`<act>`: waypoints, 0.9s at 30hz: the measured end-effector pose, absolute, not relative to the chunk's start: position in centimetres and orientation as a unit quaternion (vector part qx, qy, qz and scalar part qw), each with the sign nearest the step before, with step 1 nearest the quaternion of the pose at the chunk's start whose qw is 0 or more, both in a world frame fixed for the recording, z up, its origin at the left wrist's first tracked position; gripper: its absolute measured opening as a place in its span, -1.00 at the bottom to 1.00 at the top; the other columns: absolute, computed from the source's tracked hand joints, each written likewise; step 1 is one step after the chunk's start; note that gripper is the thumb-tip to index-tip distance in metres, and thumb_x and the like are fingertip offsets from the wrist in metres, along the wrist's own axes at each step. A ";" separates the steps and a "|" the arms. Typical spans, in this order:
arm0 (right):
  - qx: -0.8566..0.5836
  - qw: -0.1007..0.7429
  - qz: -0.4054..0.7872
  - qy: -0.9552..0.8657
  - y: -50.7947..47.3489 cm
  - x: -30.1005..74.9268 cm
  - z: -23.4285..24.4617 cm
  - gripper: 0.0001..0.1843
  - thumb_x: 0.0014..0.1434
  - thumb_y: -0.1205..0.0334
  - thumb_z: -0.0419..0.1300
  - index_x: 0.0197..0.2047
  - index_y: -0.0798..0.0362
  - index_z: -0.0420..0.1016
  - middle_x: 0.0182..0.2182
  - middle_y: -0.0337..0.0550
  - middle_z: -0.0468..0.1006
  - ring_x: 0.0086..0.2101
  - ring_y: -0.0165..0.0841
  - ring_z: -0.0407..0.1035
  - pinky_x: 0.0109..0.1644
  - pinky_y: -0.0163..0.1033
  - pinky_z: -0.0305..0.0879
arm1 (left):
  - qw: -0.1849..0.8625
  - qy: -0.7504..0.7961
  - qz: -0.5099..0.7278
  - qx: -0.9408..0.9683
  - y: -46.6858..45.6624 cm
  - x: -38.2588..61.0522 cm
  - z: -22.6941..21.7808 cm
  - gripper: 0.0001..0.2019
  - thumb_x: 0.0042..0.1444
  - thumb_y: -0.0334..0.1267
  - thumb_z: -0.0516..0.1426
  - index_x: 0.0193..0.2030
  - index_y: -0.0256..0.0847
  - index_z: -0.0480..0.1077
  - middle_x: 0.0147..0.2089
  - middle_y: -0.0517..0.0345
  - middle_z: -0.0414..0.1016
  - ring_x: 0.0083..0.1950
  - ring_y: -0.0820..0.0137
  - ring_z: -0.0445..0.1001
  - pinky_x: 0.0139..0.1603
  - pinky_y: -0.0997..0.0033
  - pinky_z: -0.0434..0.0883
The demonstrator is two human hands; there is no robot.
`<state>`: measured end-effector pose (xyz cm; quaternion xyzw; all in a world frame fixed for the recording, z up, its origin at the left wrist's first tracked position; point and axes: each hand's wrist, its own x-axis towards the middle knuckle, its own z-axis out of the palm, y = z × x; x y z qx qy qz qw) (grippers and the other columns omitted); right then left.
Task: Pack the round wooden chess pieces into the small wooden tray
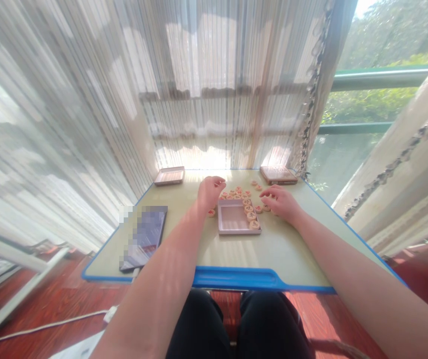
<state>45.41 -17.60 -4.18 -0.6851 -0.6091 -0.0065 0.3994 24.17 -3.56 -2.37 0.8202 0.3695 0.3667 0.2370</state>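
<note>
Wooden Chinese chess pieces (238, 191) with red and dark markings lie in a loose group on the table. In front of them stands a shallow open box (232, 217), with several pieces (250, 216) in a column along its right side. My left hand (210, 192) is at the group's left edge, beyond the box, fingers bent and thumb a little apart; I see no piece in it. To the right of the box, my right hand (280, 201) is over the table beside a few loose pieces, its fingers loosely apart and holding nothing visible. One piece (211, 213) lies below my left wrist.
A tablet-like device (146, 237) with a cable lies at the left of the blue-edged table (288, 254). At the back are a shallow tray (170, 175) on the left and a flat box (278, 174) on the right. Sheer curtains hang behind.
</note>
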 end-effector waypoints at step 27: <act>-0.594 0.438 -0.125 -0.664 -19.3 40.8 -2.4 -0.83 0.14 0.11 0.19 -0.21 -0.05 0.52 -0.39 -0.12 0.47 -0.26 -0.22 0.35 -0.11 -0.09 0.30 | 0.620 0.191 0.288 0.704 -8.3 25.2 -0.6 -0.70 -0.13 -0.39 0.29 -0.17 -0.33 0.51 -0.32 0.09 0.53 -0.28 0.42 0.49 -0.08 0.27 0.43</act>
